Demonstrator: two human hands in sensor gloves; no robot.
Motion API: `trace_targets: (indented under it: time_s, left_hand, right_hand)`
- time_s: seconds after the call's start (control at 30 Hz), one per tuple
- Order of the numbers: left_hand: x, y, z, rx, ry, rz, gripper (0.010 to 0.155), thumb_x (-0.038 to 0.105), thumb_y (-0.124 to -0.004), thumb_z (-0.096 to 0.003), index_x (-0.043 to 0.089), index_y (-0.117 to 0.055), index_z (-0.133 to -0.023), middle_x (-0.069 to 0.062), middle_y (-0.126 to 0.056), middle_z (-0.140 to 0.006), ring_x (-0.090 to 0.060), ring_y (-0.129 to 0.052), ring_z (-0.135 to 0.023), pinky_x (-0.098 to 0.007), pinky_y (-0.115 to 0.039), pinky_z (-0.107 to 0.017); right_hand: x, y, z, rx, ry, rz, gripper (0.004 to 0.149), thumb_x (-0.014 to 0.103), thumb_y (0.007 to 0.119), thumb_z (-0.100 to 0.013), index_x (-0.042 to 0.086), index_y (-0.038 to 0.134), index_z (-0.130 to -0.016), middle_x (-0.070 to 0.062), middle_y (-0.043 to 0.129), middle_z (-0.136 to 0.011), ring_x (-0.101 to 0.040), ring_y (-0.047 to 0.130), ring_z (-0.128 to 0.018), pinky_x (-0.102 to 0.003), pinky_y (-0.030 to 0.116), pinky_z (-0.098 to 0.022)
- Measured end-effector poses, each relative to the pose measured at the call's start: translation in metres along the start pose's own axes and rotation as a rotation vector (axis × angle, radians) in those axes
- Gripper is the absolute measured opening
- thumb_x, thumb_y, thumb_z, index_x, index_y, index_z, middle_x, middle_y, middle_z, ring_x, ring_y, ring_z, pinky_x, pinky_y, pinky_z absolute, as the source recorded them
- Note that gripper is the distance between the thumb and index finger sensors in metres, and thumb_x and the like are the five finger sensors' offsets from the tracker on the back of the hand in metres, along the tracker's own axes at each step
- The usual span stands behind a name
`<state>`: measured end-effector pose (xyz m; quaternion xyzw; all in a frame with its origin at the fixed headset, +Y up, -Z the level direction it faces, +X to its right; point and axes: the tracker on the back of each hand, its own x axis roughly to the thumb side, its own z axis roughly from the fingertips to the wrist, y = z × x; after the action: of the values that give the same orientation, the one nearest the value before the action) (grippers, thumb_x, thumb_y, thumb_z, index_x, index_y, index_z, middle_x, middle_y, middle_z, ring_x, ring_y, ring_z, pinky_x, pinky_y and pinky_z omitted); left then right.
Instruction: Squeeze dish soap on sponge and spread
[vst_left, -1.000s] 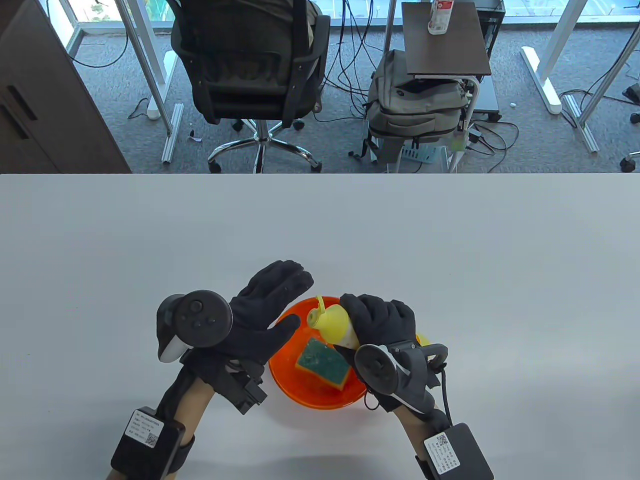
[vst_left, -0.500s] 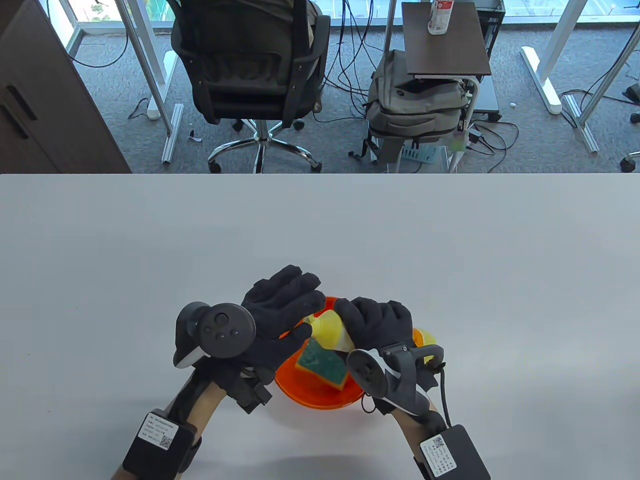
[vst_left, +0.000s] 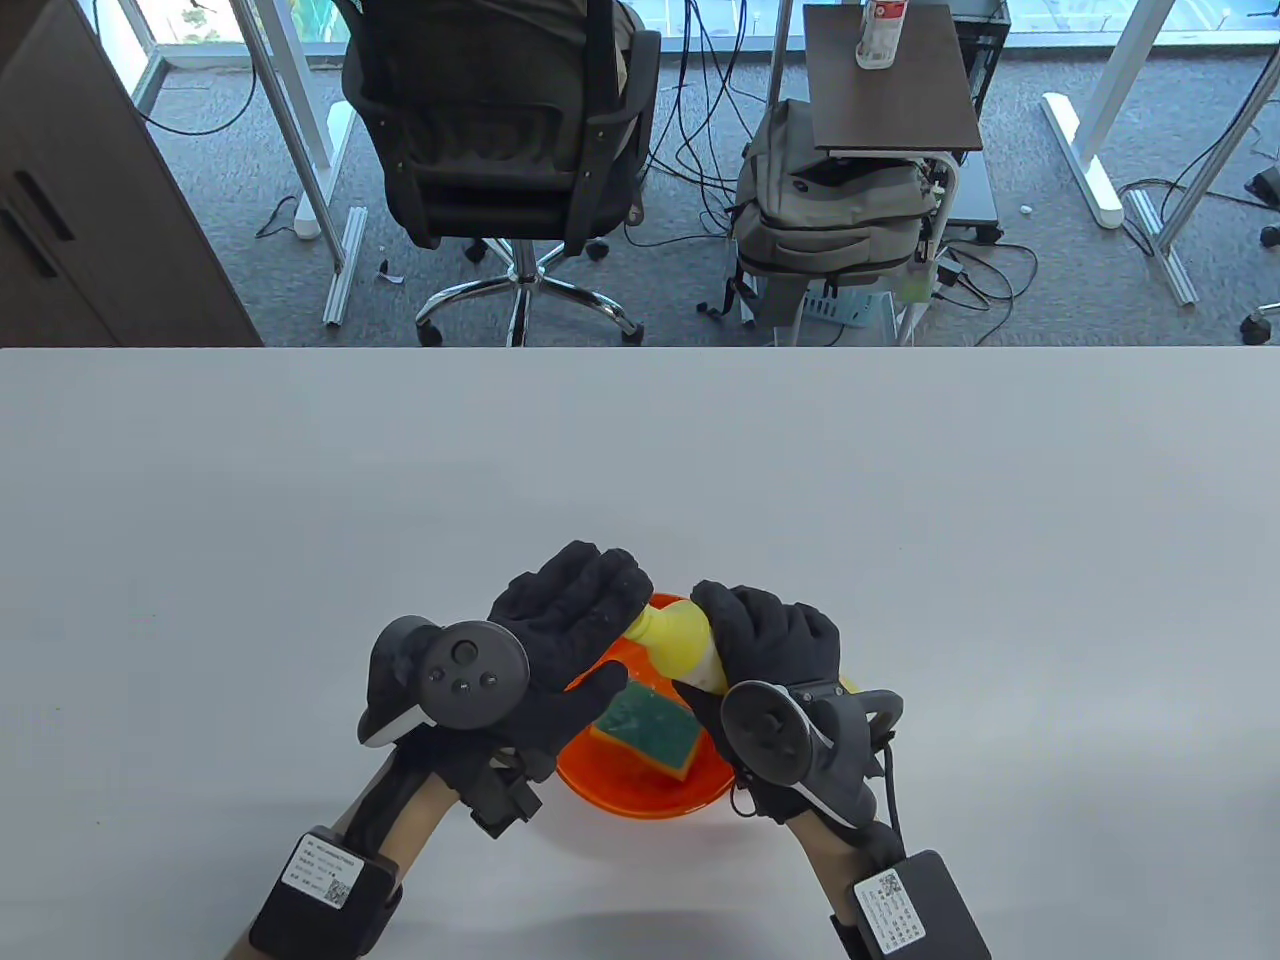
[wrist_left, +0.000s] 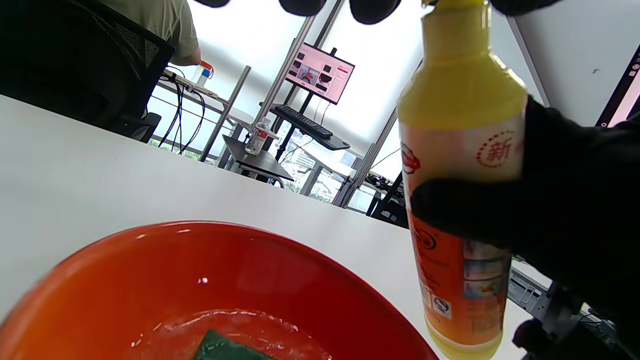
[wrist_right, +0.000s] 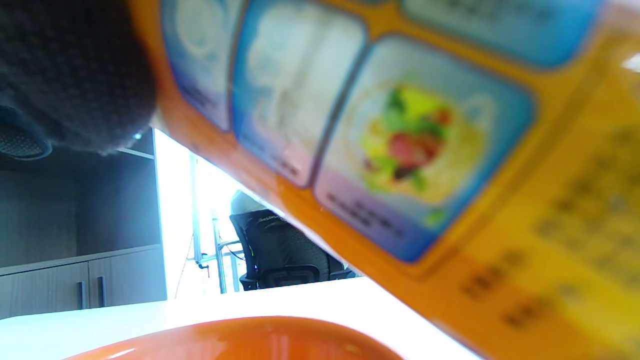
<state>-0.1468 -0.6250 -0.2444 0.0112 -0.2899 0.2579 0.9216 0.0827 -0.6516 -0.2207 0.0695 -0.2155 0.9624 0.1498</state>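
Observation:
An orange bowl (vst_left: 640, 798) stands on the white table near its front edge, with a green and yellow sponge (vst_left: 648, 725) lying in it. My right hand (vst_left: 775, 640) grips the yellow dish soap bottle (vst_left: 682, 635) around its body and holds it above the bowl's far rim, neck pointing left. My left hand (vst_left: 585, 625) reaches in from the left, its fingers curled around the bottle's cap, which is hidden under them. In the left wrist view the bottle (wrist_left: 460, 150) stands upright over the bowl (wrist_left: 200, 280), with my fingertips (wrist_left: 375, 5) at its top. The right wrist view shows the bottle's label (wrist_right: 400, 125) up close.
The white table (vst_left: 900, 500) stretches wide behind and beside the bowl. Beyond its far edge are an office chair (vst_left: 500, 130), a grey backpack (vst_left: 830, 210) and a small side table (vst_left: 885, 80).
My left hand has moved right from beside the bowl and closed its fingers over the bottle's cap. The flip cap stood open one second ago and is now covered. My right hand raised the bottle slightly.

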Motion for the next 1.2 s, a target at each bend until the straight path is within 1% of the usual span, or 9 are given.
trace_targets:
  time_s: [0.23, 0.37, 0.5, 0.6, 0.77, 0.9, 1.0, 1.1, 1.2]
  left_hand:
    - [0.001, -0.011, 0.001, 0.030, 0.023, -0.030, 0.075, 0.056, -0.066, -0.0450, 0.046, -0.023, -0.106, 0.015, -0.023, -0.122, -0.026, -0.026, -0.121, -0.064, -0.038, -0.086]
    - [0.002, -0.019, 0.001, 0.004, 0.020, -0.036, 0.082, 0.056, -0.064, -0.0451, 0.044, -0.007, -0.102, 0.015, -0.011, -0.120, -0.024, -0.018, -0.120, -0.062, -0.035, -0.086]
    - [-0.001, -0.018, -0.002, -0.047, 0.020, -0.046, 0.082, 0.057, -0.064, -0.0450, 0.046, -0.006, -0.102, 0.012, -0.011, -0.121, -0.026, -0.018, -0.120, -0.063, -0.035, -0.086]
    - [-0.003, -0.017, 0.000, -0.048, 0.033, -0.067, 0.080, 0.058, -0.064, -0.0442, 0.046, -0.012, -0.104, 0.009, -0.016, -0.122, -0.027, -0.021, -0.120, -0.064, -0.036, -0.085]
    - [-0.026, -0.013, 0.012, -0.065, 0.114, -0.078, 0.079, 0.059, -0.065, -0.0435, 0.041, -0.024, -0.109, 0.005, -0.025, -0.123, -0.028, -0.027, -0.120, -0.065, -0.038, -0.084]
    - [-0.062, -0.011, 0.031, -0.078, 0.232, -0.130, 0.078, 0.059, -0.065, -0.0432, 0.038, -0.033, -0.110, 0.003, -0.029, -0.123, -0.030, -0.030, -0.120, -0.065, -0.040, -0.083]
    - [-0.087, -0.012, 0.045, -0.096, 0.313, -0.150, 0.076, 0.059, -0.066, -0.0432, 0.037, -0.037, -0.111, 0.002, -0.032, -0.123, -0.031, -0.031, -0.119, -0.066, -0.041, -0.083]
    - [-0.107, -0.013, 0.055, -0.115, 0.380, -0.173, 0.076, 0.059, -0.066, -0.0431, 0.037, -0.039, -0.111, 0.002, -0.032, -0.122, -0.031, -0.032, -0.119, -0.066, -0.041, -0.083]
    - [-0.121, -0.014, 0.058, -0.126, 0.418, -0.205, 0.074, 0.058, -0.066, -0.0428, 0.038, -0.042, -0.110, 0.003, -0.033, -0.122, -0.030, -0.031, -0.119, -0.066, -0.040, -0.083]
  right_hand:
    - [0.011, -0.002, 0.002, 0.001, -0.035, 0.010, 0.078, 0.050, 0.100, -0.025, 0.039, 0.063, -0.094, 0.005, 0.080, -0.088, -0.027, 0.095, -0.072, -0.055, 0.070, -0.068]
    - [0.013, -0.002, 0.002, 0.011, -0.024, -0.019, 0.078, 0.048, 0.100, -0.026, 0.038, 0.063, -0.094, 0.004, 0.080, -0.087, -0.028, 0.095, -0.071, -0.056, 0.070, -0.067]
    - [0.011, -0.002, 0.001, 0.026, -0.032, 0.022, 0.079, 0.050, 0.100, -0.026, 0.038, 0.062, -0.095, 0.005, 0.079, -0.089, -0.028, 0.094, -0.073, -0.055, 0.070, -0.068]
    - [0.007, -0.002, -0.001, 0.033, -0.022, 0.057, 0.079, 0.052, 0.099, -0.025, 0.040, 0.063, -0.095, 0.007, 0.080, -0.090, -0.026, 0.095, -0.074, -0.054, 0.070, -0.069]
    - [-0.019, -0.006, -0.010, 0.039, 0.095, -0.002, 0.080, 0.052, 0.100, -0.025, 0.042, 0.063, -0.095, 0.008, 0.080, -0.091, -0.025, 0.094, -0.077, -0.051, 0.072, -0.068]
    - [-0.048, -0.008, -0.023, 0.030, 0.241, -0.103, 0.079, 0.051, 0.101, -0.024, 0.042, 0.065, -0.094, 0.008, 0.081, -0.091, -0.026, 0.093, -0.079, -0.049, 0.073, -0.066]
    - [-0.067, -0.007, -0.035, 0.042, 0.350, -0.191, 0.078, 0.051, 0.102, -0.023, 0.041, 0.069, -0.093, 0.007, 0.078, -0.095, -0.027, 0.087, -0.083, -0.048, 0.073, -0.066]
    - [-0.083, -0.002, -0.050, 0.103, 0.435, -0.267, 0.078, 0.050, 0.105, -0.020, 0.042, 0.074, -0.091, 0.006, 0.073, -0.100, -0.030, 0.081, -0.088, -0.050, 0.070, -0.067]
    - [-0.095, 0.009, -0.063, 0.158, 0.522, -0.417, 0.078, 0.047, 0.105, -0.021, 0.047, 0.071, -0.091, 0.005, 0.070, -0.103, -0.033, 0.078, -0.090, -0.053, 0.071, -0.067]
